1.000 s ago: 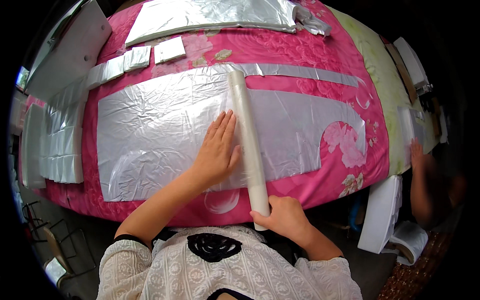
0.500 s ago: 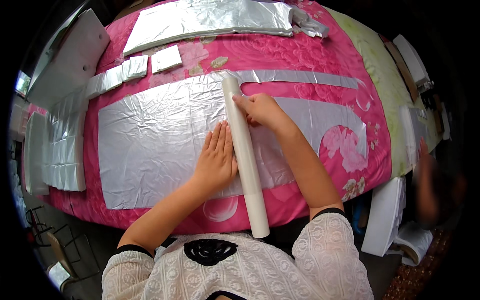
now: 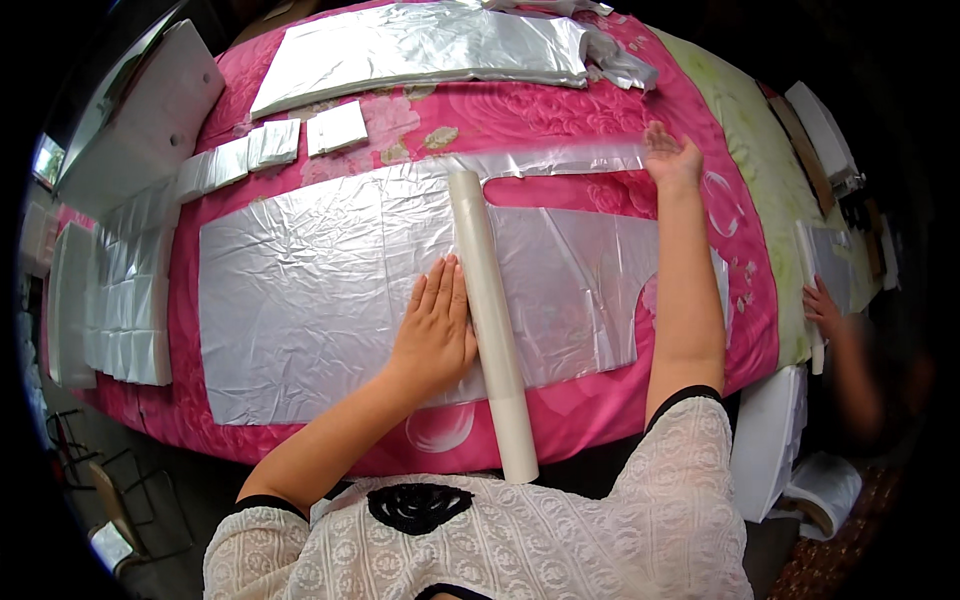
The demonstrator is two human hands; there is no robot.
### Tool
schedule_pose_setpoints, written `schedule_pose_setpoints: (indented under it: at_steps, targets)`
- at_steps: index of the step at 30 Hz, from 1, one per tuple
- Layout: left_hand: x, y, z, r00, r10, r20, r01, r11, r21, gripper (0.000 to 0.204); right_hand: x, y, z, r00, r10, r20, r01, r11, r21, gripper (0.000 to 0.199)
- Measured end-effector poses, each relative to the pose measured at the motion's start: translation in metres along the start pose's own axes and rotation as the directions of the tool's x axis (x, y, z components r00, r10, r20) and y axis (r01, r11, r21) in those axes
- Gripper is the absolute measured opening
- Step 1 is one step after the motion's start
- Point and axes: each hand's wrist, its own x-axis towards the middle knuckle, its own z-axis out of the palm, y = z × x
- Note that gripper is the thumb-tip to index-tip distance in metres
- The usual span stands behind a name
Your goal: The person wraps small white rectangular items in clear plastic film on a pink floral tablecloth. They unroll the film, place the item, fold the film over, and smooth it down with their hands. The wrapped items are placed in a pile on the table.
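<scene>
A thin, silvery plastic sheet (image 3: pixel 290 300) lies crinkled on the pink floral cover, with a long cut-out slot and a narrow strip (image 3: pixel 560 158) along its far right side. Across its middle rests a white roll (image 3: pixel 490 320), its near end reaching past the cover's edge toward me. My left hand (image 3: pixel 432 325) lies flat on the sheet, against the roll's left side, fingers stretched out. Farther right, my right hand (image 3: pixel 672 158) is at the strip, fingers extended and thumb apart. Whether it touches the strip I cannot tell. My right forearm hides part of the sheet's right end.
A stack of folded silvery plastic (image 3: pixel 420 45) lies along the far side. Small folded white packets (image 3: pixel 337 128) line the left, near a white foam box (image 3: pixel 145 120). At the right, another person's hand (image 3: pixel 820 305) is beside clear plastic; a white foam piece (image 3: pixel 770 440) stands below.
My right hand has left the roll and moved right and away to the strip. My left hand stays flat beside the roll. The other person's hand has shifted.
</scene>
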Motion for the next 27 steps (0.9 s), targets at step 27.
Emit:
schedule_pose_setpoints:
  at_steps: [27]
  targets:
    - [0.004, 0.006, 0.014, 0.997, -0.006, -0.079, 0.006, 1.000, -0.001, 0.062, -0.465, 0.307, 0.064, -0.228, 0.578, 0.784, 0.793, 0.577, -0.196, 0.080]
